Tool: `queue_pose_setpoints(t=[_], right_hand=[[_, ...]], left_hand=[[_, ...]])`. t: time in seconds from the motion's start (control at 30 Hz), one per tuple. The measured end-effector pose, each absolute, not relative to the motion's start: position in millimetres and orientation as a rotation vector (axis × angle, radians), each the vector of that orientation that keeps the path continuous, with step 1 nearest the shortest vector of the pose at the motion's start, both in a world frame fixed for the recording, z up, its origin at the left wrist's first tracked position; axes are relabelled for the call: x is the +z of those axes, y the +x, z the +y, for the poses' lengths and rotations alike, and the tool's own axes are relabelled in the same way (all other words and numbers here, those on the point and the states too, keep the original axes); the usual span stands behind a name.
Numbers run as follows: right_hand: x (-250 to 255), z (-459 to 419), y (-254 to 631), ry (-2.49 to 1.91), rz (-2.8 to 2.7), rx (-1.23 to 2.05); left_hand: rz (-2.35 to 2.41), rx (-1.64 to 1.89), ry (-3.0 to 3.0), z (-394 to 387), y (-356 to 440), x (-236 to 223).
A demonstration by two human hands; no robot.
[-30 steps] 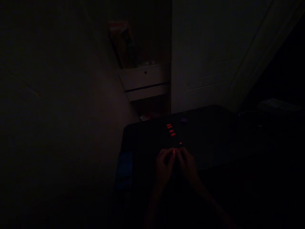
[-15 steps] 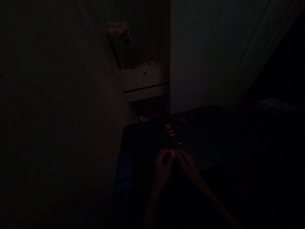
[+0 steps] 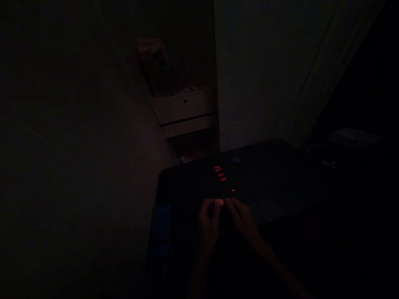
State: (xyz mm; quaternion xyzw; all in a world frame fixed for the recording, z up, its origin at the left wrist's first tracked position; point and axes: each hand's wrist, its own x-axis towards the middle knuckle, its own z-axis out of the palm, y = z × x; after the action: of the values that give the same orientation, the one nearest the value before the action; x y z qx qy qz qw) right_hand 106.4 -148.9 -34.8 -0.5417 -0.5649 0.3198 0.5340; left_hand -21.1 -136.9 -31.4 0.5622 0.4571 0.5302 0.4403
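Note:
In the dim head view, my left hand [image 3: 208, 222] pinches a small orange-red piece [image 3: 219, 202] between thumb and fingers; its exact kind is too dark to make out. My right hand [image 3: 243, 216] is just to the right of that piece, fingers pressed together at the tips; whether they touch it or hold something small, I cannot tell. Beyond the hands, several similar orange-red pieces [image 3: 221, 175] lie in a slanting row on the dark table [image 3: 268, 182]. A smaller reddish bit [image 3: 233, 190] lies by itself between that row and my right hand.
A blue flat item [image 3: 160, 230] lies at the table's left edge. Near the back edge is a small purplish object [image 3: 236, 160]. Behind stand a drawer unit [image 3: 187, 110] and a pale panel [image 3: 249, 83]. A pale box-like shape [image 3: 355, 135] is at the far right.
The fingertips have drawn slightly apart, and more of the orange-red piece shows in my left hand. The camera view has shifted a little; the row lies as before.

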Motion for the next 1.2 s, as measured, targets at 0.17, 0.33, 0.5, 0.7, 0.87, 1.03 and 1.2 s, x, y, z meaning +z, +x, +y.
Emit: queue_pose_setpoints(t=[0.17,0.33,0.5,0.7,0.87,1.03,1.2], right_hand=[[-37,-150,106,-1.138,-1.427,0.744],[-42,-149,108,-1.026,-1.563,0.694],[-44,-147,109,-1.040,-1.536,0.686],[-40,-149,106,-1.131,-1.474,0.601],[-48,-149,103,-1.141,-1.491,0.552],[-56,-150,103,-1.131,-1.505,0.488],[-61,-151,101,-1.152,-1.523,0.371]], left_hand=[[1.174,1.325,1.384,-137,-21,-32],[1.201,1.327,1.436,-136,-23,-31],[1.194,1.313,1.438,-135,-26,-29],[1.178,1.256,1.436,-133,-24,-25],[1.188,1.233,1.464,-132,-24,-30],[1.167,1.172,1.598,-129,-25,-32],[1.156,1.161,1.598,-129,-25,-31]])
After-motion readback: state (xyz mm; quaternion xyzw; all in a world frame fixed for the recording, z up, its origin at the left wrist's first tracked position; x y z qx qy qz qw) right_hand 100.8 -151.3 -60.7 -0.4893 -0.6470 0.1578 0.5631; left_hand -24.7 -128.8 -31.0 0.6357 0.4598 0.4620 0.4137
